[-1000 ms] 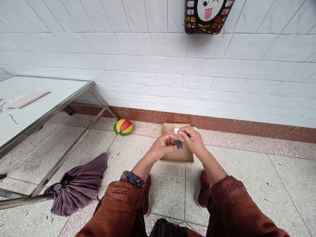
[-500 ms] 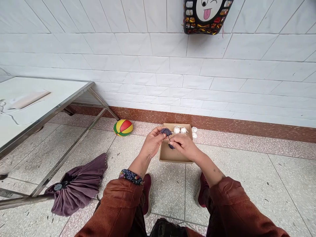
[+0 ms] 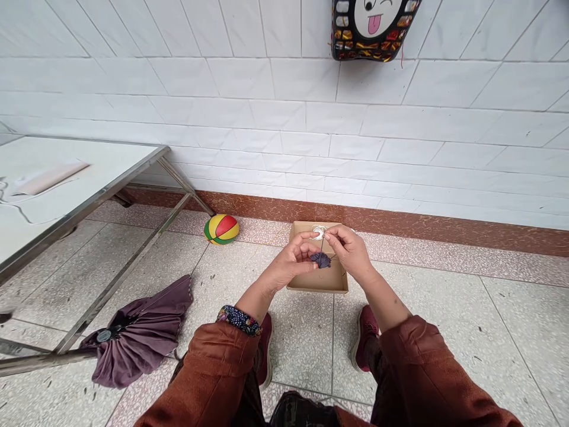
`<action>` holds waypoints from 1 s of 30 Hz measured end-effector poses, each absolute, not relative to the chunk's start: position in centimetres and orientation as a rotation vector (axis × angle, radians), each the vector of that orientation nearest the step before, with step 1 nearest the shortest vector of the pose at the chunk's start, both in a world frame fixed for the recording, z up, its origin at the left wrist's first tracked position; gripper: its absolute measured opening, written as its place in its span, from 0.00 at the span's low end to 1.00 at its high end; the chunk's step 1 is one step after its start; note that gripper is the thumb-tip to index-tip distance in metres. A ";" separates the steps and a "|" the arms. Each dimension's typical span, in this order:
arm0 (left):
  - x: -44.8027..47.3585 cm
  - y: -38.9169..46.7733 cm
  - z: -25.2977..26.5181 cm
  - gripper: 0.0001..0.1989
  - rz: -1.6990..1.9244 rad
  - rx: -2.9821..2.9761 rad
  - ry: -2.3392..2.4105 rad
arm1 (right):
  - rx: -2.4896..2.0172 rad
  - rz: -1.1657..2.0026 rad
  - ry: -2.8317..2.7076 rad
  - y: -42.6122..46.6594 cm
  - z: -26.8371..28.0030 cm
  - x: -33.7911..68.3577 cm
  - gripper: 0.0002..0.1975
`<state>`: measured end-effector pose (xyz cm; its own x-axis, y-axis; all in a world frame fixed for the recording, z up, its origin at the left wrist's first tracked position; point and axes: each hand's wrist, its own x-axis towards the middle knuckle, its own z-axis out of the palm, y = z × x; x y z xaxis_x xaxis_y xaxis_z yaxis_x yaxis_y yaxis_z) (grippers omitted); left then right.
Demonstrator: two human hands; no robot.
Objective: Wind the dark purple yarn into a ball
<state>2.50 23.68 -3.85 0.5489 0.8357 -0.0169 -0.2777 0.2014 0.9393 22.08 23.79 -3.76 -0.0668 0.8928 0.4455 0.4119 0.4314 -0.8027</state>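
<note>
**Purple yarn bundle (image 3: 320,260) and one lifted strand (image 3: 322,244): mind the tension!**

Here you are, left hand (image 3: 290,262) first: thumb and fingertips are clamped on the near side of the yarn bundle, and a slack pinch there could let the loops slide apart. Squeeze too hard and they'd likely bunch. Just right of those fingertips sits the bundle itself, its loose ends ready, I'd judge, to snag a stray finger. Over to your right hand (image 3: 351,250), thumb and forefinger together on the strand, above the bundle: yank it and it might snap or knot; ease off and it could spring away.

Now the count! Far left of your left hand, one tabletop (image 3: 102,155) bearing one pale folded sheet (image 3: 52,178). Low and left of that hand, one purple umbrella (image 3: 144,338), by its look. Farther up, one striped ball (image 3: 221,229). At your left wrist, one patterned band (image 3: 239,320); beneath it, one red shoe (image 3: 266,347). Below both hands, cardboard box (image 3: 317,283), one or two, too covered to tell. Past your left fingertips, at least one white ball (image 3: 317,231). Below your right hand, a second shoe (image 3: 367,332); high beyond it, one black basket (image 3: 340,50).
</note>
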 end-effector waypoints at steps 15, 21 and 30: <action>1.5 24.9 -3.8 0.16 1.135 0.762 0.745 | -1.081 0.731 -2.018 23.2 -5.4 20.7 0.10; 1.6 25.3 -4.4 0.14 1.138 1.001 0.951 | -0.890 0.802 -2.022 22.0 -2.4 20.9 0.10; 2.2 23.7 -3.9 0.31 0.811 1.126 0.659 | -1.087 0.706 -1.666 23.1 -2.3 22.0 0.12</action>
